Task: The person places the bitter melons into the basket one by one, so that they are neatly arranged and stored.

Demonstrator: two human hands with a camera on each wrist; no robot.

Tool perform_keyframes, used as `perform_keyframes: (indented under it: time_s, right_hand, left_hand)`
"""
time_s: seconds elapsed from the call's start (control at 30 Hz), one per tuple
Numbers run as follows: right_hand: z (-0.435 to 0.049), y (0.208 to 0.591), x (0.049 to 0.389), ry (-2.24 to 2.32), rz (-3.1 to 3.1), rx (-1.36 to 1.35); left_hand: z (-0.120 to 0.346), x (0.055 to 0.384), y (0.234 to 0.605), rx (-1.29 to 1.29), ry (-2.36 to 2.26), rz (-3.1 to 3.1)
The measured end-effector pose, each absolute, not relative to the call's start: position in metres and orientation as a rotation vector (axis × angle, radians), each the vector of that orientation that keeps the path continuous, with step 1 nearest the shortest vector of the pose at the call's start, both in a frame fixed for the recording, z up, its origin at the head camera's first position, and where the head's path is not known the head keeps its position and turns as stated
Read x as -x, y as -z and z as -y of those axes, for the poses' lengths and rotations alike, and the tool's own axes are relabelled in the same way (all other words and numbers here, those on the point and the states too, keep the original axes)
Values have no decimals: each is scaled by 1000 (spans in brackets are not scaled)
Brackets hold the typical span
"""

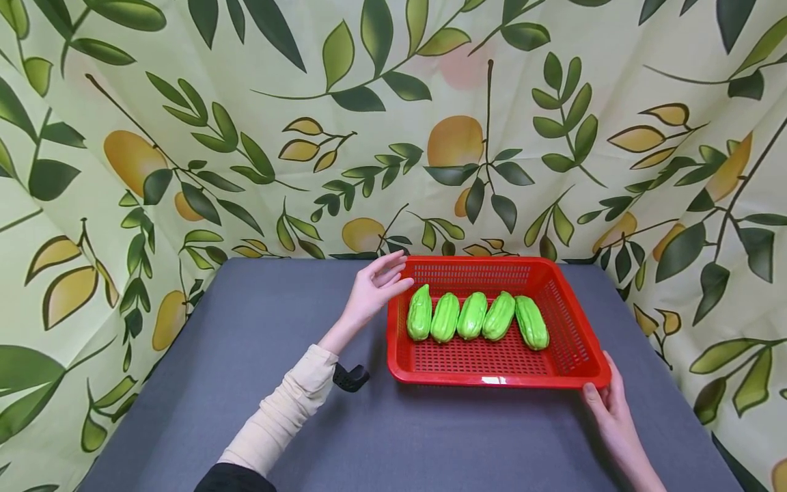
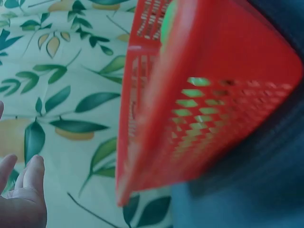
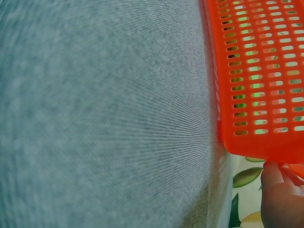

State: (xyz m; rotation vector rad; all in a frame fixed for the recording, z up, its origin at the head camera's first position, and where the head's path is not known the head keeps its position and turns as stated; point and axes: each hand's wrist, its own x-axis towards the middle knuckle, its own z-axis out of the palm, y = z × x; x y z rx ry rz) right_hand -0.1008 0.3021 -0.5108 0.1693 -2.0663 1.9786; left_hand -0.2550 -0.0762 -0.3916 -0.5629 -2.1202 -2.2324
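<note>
A red plastic basket [image 1: 467, 376] with slotted sides stands on the table's right half. Inside it, several light green, ridged gourds [image 1: 473, 316] lie in a row. My right hand [image 1: 609, 403] holds the basket's near right corner, thumb in front; the right wrist view shows thumb and fingers [image 3: 280, 197] at that corner. At the left side, my left hand [image 1: 376, 283] hovers by the rim with its fingers loosely spread and nothing in them. In the left wrist view, a gap separates that hand [image 2: 23, 194] from the basket's side wall [image 2: 209, 109].
The table [image 1: 295, 307] has a plain grey-blue cover. Behind and beside it hangs a cloth [image 1: 246, 102] printed with leaves and fruit. A black strap device [image 1: 351, 378] sits at my left wrist, below the cream sleeve [image 1: 285, 410].
</note>
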Motion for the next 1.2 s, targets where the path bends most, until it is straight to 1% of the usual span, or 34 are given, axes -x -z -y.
perform_keyframes:
  time_s: [0.17, 0.43, 0.77, 0.93, 1.13, 1.2]
  right_hand:
    - [-303, 509, 101, -2007, 2027, -201]
    - [-303, 509, 102, -1993, 2081, -154]
    - [-306, 511, 99, -2029, 1995, -226]
    - [-309, 509, 101, -2013, 2056, -194]
    - [-329, 506, 102, -1964, 2235, -129]
    - [-340, 505, 103, -2030, 2205, -181]
  left_hand:
    - [98, 249, 399, 467, 2236, 2093]
    - [125, 245, 407, 285, 2178, 2080]
    - [145, 235, 413, 178, 2202, 2048]
    - [155, 235, 414, 75, 2168, 2039]
    - [164, 243, 415, -19, 2088, 2062]
    - [165, 245, 416, -18, 2018, 2152]
